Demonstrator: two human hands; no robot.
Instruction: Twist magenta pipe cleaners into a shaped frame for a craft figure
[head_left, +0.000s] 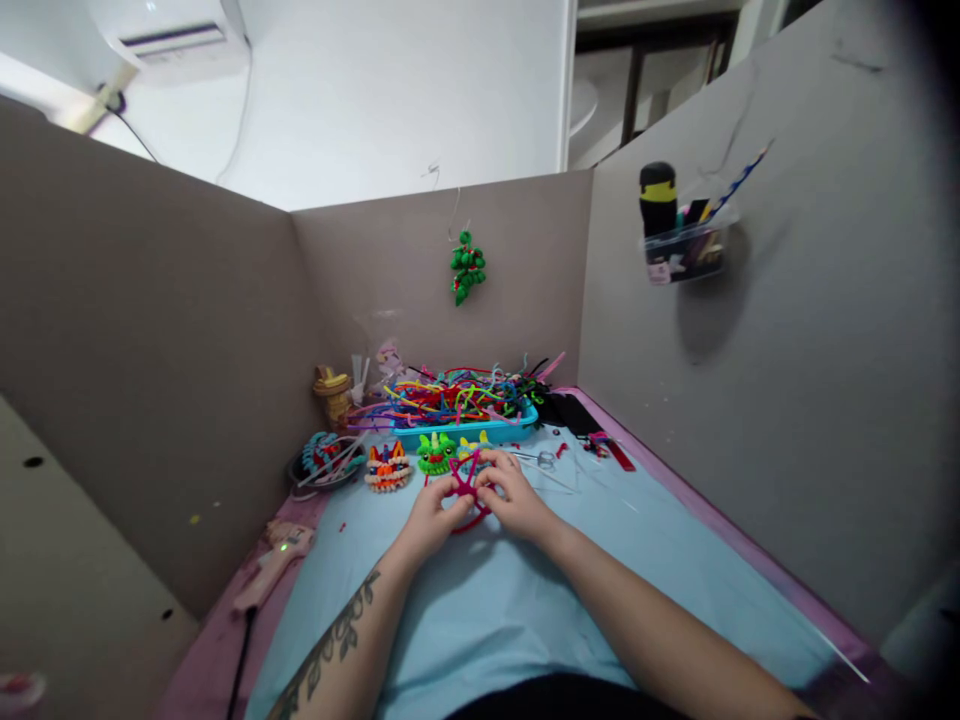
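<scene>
Both my hands hold one magenta pipe-cleaner shape (pixel 466 467), a ring with spokes crossing at its middle, above the blue table cover. My left hand (pixel 433 515) pinches it from the left, thumb near the centre. From the right, my right hand (pixel 514 495) closes its fingers and thumb on it, hiding part of the ring. Just behind stand small pipe-cleaner figures: an orange and white one (pixel 388 468), a green one with a face (pixel 436 454), and a yellow and blue one (pixel 474 443) partly covered by the ring and my fingers.
A blue tray (pixel 466 434) heaped with coloured pipe cleaners stands at the back. Scissors (pixel 544 460) lie to the right, a dark bowl (pixel 324 472) and a pink glue gun (pixel 274 570) to the left. Grey partitions (pixel 442 225) enclose the table on three sides.
</scene>
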